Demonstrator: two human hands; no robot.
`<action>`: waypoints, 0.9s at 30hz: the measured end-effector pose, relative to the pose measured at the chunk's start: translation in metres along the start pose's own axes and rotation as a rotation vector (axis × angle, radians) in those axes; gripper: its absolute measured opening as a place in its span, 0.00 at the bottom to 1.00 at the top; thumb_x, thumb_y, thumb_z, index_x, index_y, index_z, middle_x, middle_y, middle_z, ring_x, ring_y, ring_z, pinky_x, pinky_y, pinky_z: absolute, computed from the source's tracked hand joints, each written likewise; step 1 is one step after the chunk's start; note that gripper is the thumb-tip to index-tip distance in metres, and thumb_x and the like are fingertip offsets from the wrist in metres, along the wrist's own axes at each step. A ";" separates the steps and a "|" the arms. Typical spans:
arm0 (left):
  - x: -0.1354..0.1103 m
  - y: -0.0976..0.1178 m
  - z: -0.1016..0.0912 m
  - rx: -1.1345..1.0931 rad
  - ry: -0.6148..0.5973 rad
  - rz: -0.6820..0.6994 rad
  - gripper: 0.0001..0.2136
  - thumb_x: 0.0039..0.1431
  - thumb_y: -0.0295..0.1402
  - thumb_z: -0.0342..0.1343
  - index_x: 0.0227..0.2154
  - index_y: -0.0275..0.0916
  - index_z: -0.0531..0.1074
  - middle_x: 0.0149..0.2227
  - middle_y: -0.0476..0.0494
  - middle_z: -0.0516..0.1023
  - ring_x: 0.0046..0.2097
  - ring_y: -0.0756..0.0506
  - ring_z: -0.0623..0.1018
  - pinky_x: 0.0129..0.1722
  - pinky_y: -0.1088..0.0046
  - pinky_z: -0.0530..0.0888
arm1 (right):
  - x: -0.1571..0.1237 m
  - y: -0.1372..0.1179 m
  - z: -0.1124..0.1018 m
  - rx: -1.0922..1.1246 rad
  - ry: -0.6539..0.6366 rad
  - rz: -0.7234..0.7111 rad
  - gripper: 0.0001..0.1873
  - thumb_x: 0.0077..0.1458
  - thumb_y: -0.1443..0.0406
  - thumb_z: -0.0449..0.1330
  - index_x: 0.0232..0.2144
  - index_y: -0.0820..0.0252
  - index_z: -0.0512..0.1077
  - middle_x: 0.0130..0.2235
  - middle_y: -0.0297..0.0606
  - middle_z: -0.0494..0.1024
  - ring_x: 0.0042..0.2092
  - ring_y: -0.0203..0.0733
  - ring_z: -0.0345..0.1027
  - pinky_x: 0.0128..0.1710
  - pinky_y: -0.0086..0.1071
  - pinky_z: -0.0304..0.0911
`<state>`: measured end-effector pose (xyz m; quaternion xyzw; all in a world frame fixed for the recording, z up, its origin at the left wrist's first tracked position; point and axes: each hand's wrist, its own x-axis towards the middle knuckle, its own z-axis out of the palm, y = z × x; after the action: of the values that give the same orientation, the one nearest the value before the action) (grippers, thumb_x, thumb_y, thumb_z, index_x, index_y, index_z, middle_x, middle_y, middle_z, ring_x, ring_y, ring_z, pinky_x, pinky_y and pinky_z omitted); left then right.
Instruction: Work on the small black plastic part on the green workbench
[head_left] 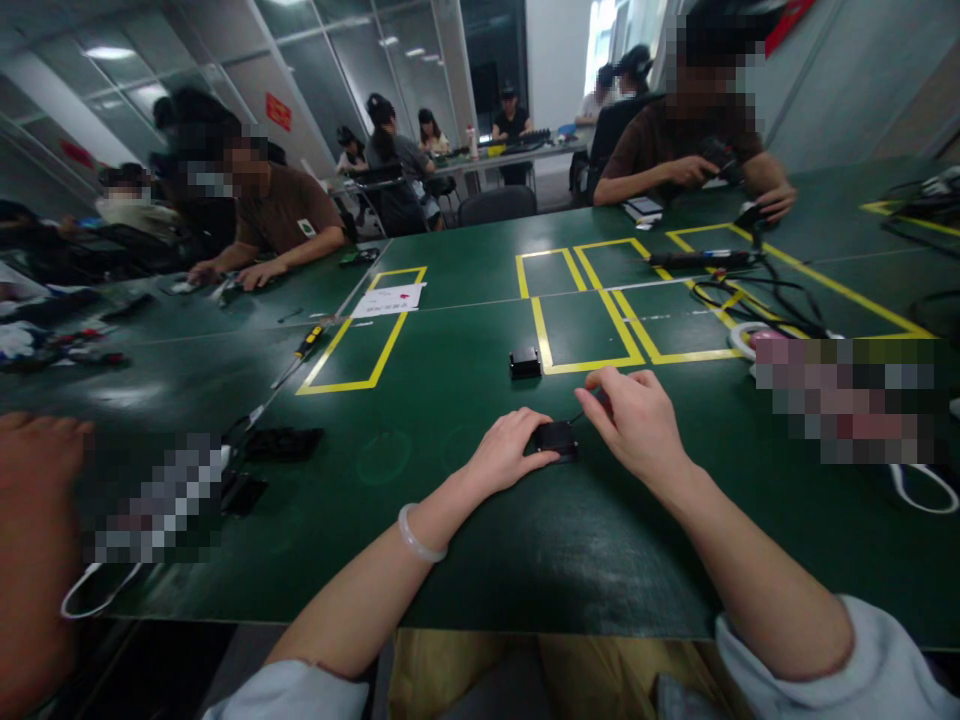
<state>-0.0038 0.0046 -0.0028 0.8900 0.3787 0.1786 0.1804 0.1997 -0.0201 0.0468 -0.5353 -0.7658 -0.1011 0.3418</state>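
A small black box-shaped part [556, 440] lies on the green table [450, 520] just in front of me. My left hand [510, 450] rests on the table with its fingers curled against the part's left side, holding it. My right hand [634, 420] hovers to the part's right, fingers pinched on a thin dark tool whose tip reaches toward the part's top. A pale bangle [416, 535] sits on my left wrist. A second small black part [525, 362] lies farther away, beside a yellow taped square [589, 330].
A screwdriver with a yellow-black handle [304, 348] and a white card [388, 300] lie at left. Black flat parts [283, 443] lie at near left. Cables and a black bar [701, 260] lie at far right. Other people sit around the table; someone's hand [34, 540] is at my left.
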 end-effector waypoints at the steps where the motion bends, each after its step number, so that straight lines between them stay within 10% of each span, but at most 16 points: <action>1: 0.000 0.000 0.000 -0.002 0.001 -0.001 0.19 0.58 0.45 0.56 0.46 0.40 0.65 0.44 0.43 0.71 0.46 0.41 0.71 0.46 0.64 0.69 | 0.000 0.000 0.000 -0.001 -0.005 -0.001 0.13 0.62 0.57 0.49 0.33 0.59 0.67 0.25 0.33 0.70 0.28 0.38 0.60 0.38 0.32 0.52; 27: 0.014 0.006 0.003 0.010 -0.038 0.015 0.19 0.56 0.45 0.58 0.45 0.40 0.66 0.43 0.44 0.71 0.44 0.42 0.72 0.44 0.65 0.69 | 0.002 0.009 0.001 -0.007 0.017 -0.025 0.11 0.63 0.60 0.48 0.33 0.59 0.65 0.26 0.32 0.72 0.28 0.36 0.61 0.37 0.31 0.52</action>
<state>0.0098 0.0107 0.0000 0.8969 0.3696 0.1611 0.1819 0.2069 -0.0140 0.0456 -0.5258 -0.7692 -0.1125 0.3452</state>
